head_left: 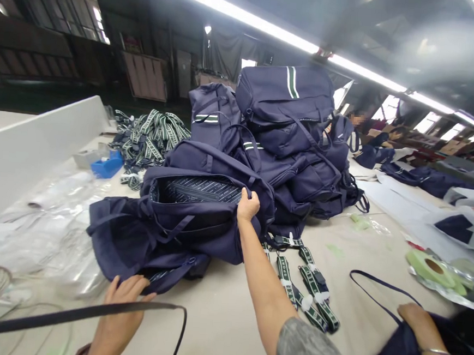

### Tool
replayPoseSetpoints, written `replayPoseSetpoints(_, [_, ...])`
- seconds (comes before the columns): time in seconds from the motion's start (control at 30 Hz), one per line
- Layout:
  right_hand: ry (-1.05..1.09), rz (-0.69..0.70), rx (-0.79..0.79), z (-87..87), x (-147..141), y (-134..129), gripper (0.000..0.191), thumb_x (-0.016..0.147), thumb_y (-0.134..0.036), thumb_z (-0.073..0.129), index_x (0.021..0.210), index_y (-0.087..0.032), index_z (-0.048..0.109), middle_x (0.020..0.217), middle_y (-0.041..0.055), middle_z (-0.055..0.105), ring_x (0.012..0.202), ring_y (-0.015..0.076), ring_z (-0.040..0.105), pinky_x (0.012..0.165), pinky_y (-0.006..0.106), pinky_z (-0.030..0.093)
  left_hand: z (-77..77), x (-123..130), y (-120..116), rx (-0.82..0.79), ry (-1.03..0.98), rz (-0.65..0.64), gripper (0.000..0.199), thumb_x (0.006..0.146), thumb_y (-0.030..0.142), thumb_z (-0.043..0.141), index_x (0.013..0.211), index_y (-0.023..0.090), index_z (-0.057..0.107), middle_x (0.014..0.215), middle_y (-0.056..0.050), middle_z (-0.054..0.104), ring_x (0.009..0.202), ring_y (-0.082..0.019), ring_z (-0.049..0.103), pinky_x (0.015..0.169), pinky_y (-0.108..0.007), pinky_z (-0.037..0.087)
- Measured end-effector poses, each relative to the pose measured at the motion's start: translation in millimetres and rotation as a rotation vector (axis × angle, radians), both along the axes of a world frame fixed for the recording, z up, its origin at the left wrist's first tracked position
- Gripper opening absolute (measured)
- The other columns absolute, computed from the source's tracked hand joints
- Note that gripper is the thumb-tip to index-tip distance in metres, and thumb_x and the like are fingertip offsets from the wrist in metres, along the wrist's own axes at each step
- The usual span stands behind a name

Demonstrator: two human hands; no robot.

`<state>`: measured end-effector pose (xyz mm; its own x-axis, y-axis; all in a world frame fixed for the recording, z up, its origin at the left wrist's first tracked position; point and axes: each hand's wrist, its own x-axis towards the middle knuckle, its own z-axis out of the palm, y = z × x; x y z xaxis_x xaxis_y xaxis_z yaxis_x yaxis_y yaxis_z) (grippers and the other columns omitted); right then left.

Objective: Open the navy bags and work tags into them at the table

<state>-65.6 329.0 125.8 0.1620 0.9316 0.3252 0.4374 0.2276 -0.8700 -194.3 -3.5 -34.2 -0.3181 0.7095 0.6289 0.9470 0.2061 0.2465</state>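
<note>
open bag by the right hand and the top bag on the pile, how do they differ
The top bag has a green-and-white stripe; none shows on the open bag. The open bag lies low, held by the right hand; the top bag sits high on other bags. Both are navy.

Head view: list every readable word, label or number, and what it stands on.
"SPORT": left loose strap.
"TED", probably: right loose strap.
"BA", partial: nearest strap.
Other strap lettering, including the pile: too blurred.
Lining of held bag: print too small.
</note>
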Motion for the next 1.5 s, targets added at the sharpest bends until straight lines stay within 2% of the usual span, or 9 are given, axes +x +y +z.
replayPoseSetpoints(0.13, [-0.058,0.065,0.044,-19.7,7.7,-14.2,0.032,0.092,-0.047,0.048,0.086,-0.018,0.061,0.083,0.0096,0.066,0.082,0.0241,0.061,0.076,0.032,0.044,5.9,10.9,15.1,0.023,0.039,0.076,0.026,0.093,0.036,0.041,0.093,0.019,0.061,0.096,-0.014,0.071,0.095,-0.030,0.065,0.108,-0.052,0.031])
replayPoseSetpoints(0.37, [-0.307,0.611,0.673,-44.3,71.2,-113.4,0.067,0.087,-0.049,0.060,0.144,-0.018,0.041,0.140,0.0169,0.050,0.133,0.0293,0.045,0.116,0.052,0.027,19.1,6.4,42.9,0.063,0.066,0.058,0.027,0.093,0.040,0.043,0.094,0.018,0.058,0.092,-0.012,0.068,0.090,-0.029,0.063,0.109,-0.054,0.029])
replayPoseSetpoints(0.57, [-0.641,0.841,0.627,-99.8,80.3,-159.0,0.099,0.073,-0.052,0.074,0.154,-0.021,0.026,0.138,0.0180,0.052,0.120,0.0324,0.055,0.107,0.053,0.038,23.3,10.0,50.4,0.011,0.081,0.064,0.023,0.090,0.035,0.045,0.091,0.017,0.059,0.087,-0.011,0.068,0.088,-0.031,0.063,0.106,-0.056,0.032])
replayPoseSetpoints(0.67, [-0.755,0.890,0.584,-118.2,73.0,-151.9,0.082,0.075,-0.042,0.071,0.148,-0.017,0.041,0.115,0.0158,0.066,0.095,0.0299,0.064,0.087,0.044,0.050,23.1,10.9,55.3,-0.054,0.053,0.093,0.025,0.090,0.035,0.044,0.094,0.016,0.059,0.090,-0.013,0.068,0.091,-0.031,0.062,0.107,-0.056,0.031])
replayPoseSetpoints(0.73, [-0.746,0.880,0.561,-110.0,69.5,-139.2,0.057,0.078,-0.032,0.064,0.132,-0.015,0.059,0.098,0.0118,0.071,0.084,0.0260,0.065,0.077,0.036,0.051,22.0,8.9,57.5,-0.092,0.027,0.127,0.026,0.089,0.035,0.043,0.096,0.016,0.059,0.093,-0.014,0.069,0.092,-0.031,0.062,0.108,-0.055,0.031])
replayPoseSetpoints(0.87, [-0.515,0.605,0.408,-47.4,67.7,-97.6,0.015,0.082,-0.027,0.059,0.089,-0.019,0.070,0.086,0.0051,0.072,0.081,0.0192,0.066,0.077,0.027,0.047,21.9,2.5,49.1,-0.059,0.018,0.079,0.027,0.090,0.040,0.043,0.092,0.018,0.059,0.087,-0.012,0.068,0.089,-0.030,0.062,0.108,-0.054,0.031])
replayPoseSetpoints(1.03, [-0.414,0.329,0.121,13.7,72.0,-33.3,0.016,0.069,-0.033,0.074,0.074,-0.021,0.065,0.073,0.0004,0.068,0.071,0.0175,0.061,0.068,0.025,0.042,45.5,6.8,23.9,0.095,-0.053,-0.106,0.028,0.091,0.042,0.047,0.073,0.022,0.054,0.070,-0.006,0.060,0.074,-0.026,0.057,0.081,-0.042,0.043])
replayPoseSetpoints(1.2, [-0.287,0.298,-0.085,-14.0,80.1,-1.2,0.022,0.059,-0.031,0.080,0.071,-0.019,0.065,0.070,-0.0004,0.066,0.067,0.0159,0.059,0.063,0.024,0.040,76.7,22.8,18.2,0.118,-0.076,-0.267,0.024,0.091,0.035,0.050,0.071,0.023,0.057,0.071,-0.004,0.061,0.077,-0.023,0.057,0.082,-0.039,0.042])
replayPoseSetpoints(1.5, [-0.098,0.359,-0.102,-70.0,112.9,-32.9,0.022,0.061,-0.036,0.074,0.069,-0.018,0.066,0.063,-0.0040,0.061,0.061,0.0129,0.054,0.058,0.022,0.040,73.5,37.3,6.4,-0.080,-0.531,-0.218,0.023,0.074,0.042,0.056,0.082,0.025,0.069,0.092,-0.006,0.071,0.095,-0.027,0.064,0.092,-0.039,0.047])
